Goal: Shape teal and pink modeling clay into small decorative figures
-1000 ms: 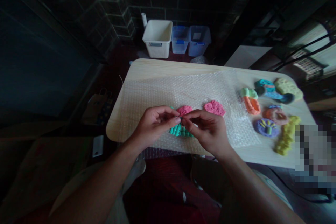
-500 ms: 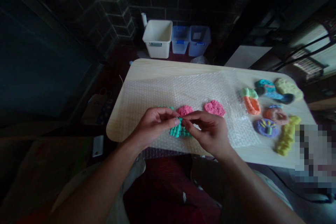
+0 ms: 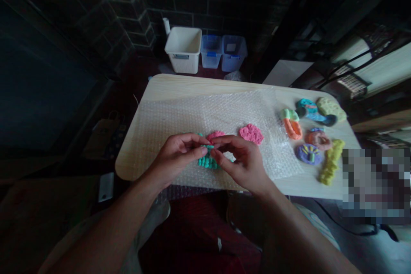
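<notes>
My left hand [image 3: 176, 154] is closed in a pinch, thumb against index finger, over the bubble wrap. Facing it, my right hand [image 3: 240, 158] pinches from the other side, its fingertips nearly touching the left ones. Between the fingertips shows a small piece of green clay [image 3: 209, 146]. Just below lies a bumpy green clay shape [image 3: 208, 162], partly covered by the hands. A pink clay lump [image 3: 216, 134] sits right behind the fingertips, partly hidden. Another pink clay lump [image 3: 251, 134] rests on the wrap beyond my right hand.
Bubble wrap [image 3: 180, 113] covers much of the wooden table [image 3: 189, 82]. Several coloured clay pieces stand at the right, among them a purple disc [image 3: 308, 154] and a yellow strip [image 3: 332, 162]. A white bin [image 3: 184, 62] and two clear boxes are on the floor behind.
The whole view has swung, so the table and hands appear further left. Both hands stay pinched together, and the green clay between the fingertips now shows more clearly.
</notes>
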`<state>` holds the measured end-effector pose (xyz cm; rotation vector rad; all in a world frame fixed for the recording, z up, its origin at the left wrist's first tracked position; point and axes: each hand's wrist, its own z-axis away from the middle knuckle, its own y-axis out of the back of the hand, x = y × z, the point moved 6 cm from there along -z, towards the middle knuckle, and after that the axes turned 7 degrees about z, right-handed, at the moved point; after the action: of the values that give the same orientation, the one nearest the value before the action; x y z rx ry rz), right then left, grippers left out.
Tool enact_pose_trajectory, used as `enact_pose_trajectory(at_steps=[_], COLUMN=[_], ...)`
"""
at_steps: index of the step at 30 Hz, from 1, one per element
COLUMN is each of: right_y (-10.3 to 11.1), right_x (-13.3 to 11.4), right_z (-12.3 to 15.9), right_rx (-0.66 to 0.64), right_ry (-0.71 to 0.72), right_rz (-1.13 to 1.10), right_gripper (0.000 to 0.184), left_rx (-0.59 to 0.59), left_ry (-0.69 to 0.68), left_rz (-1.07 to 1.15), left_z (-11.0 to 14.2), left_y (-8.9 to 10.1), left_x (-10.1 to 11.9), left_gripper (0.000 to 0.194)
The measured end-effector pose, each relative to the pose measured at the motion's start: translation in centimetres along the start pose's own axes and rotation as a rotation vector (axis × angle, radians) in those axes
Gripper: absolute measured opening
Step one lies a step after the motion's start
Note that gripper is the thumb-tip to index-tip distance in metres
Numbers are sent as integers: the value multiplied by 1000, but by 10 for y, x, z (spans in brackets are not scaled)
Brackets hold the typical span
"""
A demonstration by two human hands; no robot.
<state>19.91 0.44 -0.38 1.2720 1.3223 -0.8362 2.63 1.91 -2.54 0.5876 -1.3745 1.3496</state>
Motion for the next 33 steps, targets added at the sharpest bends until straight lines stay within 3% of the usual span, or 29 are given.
enact_pose_trajectory(at_steps=[7,18,25,33], right_y=[0,-2,1,-1], right_x=[-4,3,-7,-9], right_z=[-2,-2,-1,-1], right_rx=[-15,0,-17,-33], right_ry=[39,-2,103,91], right_rz=[73,-18,167,224], right_gripper=[13,14,12,13], left_rx=[64,39,68,61], left_ry=[18,58,58,68], left_rz=[-24,-1,-33,-68], left_z=[1,1,2,0], left_y=[4,4,6,4], left_x=[0,-3,-2,-1], left_gripper=[21,22,21,19])
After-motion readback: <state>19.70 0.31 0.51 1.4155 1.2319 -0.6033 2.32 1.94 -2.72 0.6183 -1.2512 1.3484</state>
